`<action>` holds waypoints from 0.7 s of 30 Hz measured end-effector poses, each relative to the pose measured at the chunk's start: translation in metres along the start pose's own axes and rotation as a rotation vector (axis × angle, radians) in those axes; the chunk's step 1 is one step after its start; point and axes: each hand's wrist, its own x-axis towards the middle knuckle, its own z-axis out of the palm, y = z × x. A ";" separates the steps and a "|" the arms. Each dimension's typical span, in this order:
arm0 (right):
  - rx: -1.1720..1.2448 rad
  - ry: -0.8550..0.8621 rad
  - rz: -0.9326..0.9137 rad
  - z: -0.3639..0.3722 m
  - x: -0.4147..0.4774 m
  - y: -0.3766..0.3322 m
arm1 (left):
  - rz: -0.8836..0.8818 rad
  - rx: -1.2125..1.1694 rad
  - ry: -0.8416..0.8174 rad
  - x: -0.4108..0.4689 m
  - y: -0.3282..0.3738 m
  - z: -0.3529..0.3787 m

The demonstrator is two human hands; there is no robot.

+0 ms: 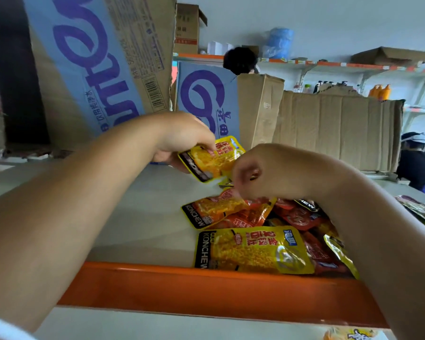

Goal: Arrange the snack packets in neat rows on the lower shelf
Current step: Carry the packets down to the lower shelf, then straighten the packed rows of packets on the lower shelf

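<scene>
Several snack packets in the pile (255, 251) are only partly visible: the right forearm covers the pile's right side, and the orange front rail (206, 288) of the shelf (133, 204) cuts off the lower edge of the nearest yellow one. On the right hand (263, 170) the fingertips are motion-blurred. The fingers curl downward onto the top of the pile, at an orange packet (216, 207), but whether they pinch it cannot be determined. The left hand (182, 141) is raised above the shelf behind the pile, with fingers and thumb closed on a yellow packet (214, 160) held tilted. Whether a second packet lies under it cannot be told. The pile lies loose and overlapping on the shelf, just behind the rail, right of centre. Cardboard boxes (329, 123) stand at the shelf's back
</scene>
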 end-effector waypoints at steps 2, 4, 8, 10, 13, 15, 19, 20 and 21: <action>0.064 0.197 0.093 -0.007 0.000 0.010 | 0.006 -0.064 -0.137 -0.005 0.005 0.010; 0.212 0.241 0.226 -0.013 -0.001 0.015 | 0.025 0.031 -0.241 -0.010 0.008 0.024; 0.090 0.090 0.316 -0.011 -0.002 0.018 | 0.117 0.382 -0.207 -0.008 0.009 0.041; 0.019 0.128 0.291 -0.012 -0.002 0.018 | 0.175 0.681 -0.172 -0.012 0.010 0.037; -0.076 0.124 0.319 -0.015 -0.004 0.014 | 0.079 0.765 -0.342 -0.024 0.012 0.031; -0.156 0.012 0.368 -0.010 -0.002 0.008 | 0.048 0.777 -0.402 -0.027 0.012 0.034; -0.351 -0.141 0.354 -0.002 0.006 -0.010 | 0.091 0.777 -0.400 -0.022 0.009 0.034; -0.381 -0.175 0.345 -0.004 0.007 -0.014 | 0.093 0.763 -0.412 -0.021 0.008 0.031; -0.383 -0.202 0.339 -0.007 0.008 -0.016 | 0.092 0.759 -0.422 -0.020 0.007 0.028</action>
